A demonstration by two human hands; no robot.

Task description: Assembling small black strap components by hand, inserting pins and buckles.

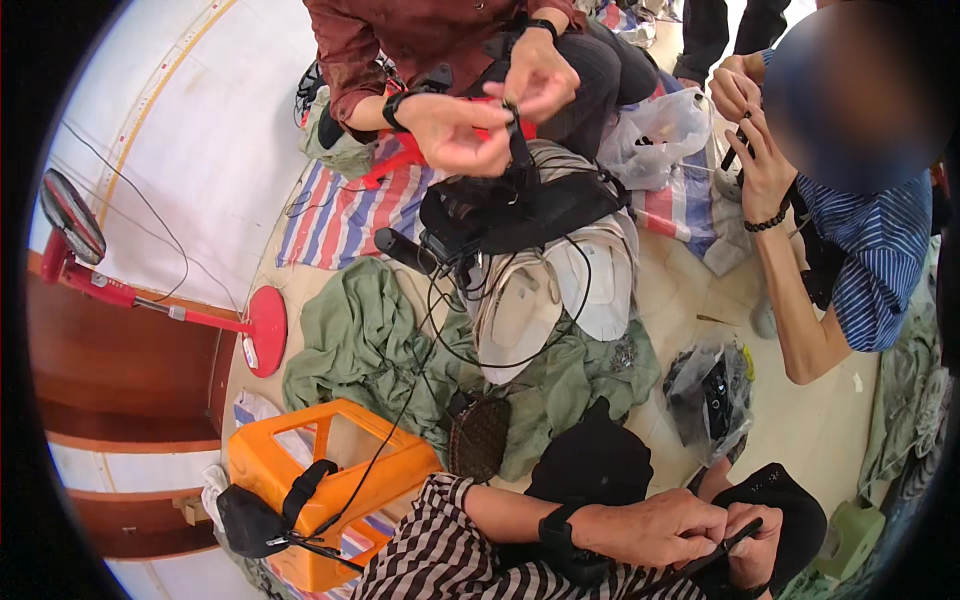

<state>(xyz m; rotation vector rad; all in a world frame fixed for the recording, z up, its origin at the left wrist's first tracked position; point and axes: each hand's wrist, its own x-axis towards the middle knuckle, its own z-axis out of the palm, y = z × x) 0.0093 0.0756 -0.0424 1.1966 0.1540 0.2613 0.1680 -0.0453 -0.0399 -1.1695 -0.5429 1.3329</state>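
We are working a slim black tool at five o'clock

Our left hand and right hand are both closing on the black tool; black fabric is hiding our right fingers.

Two beige hats, one orange crate, one red fan.

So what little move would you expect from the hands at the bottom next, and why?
Probably easing the thin black strap further through the fingers. The left hand lies over it and the right hand pinches it near its end, both pressed against the black cap. The strap looks only partly drawn along, though the hands hide just where it runs.
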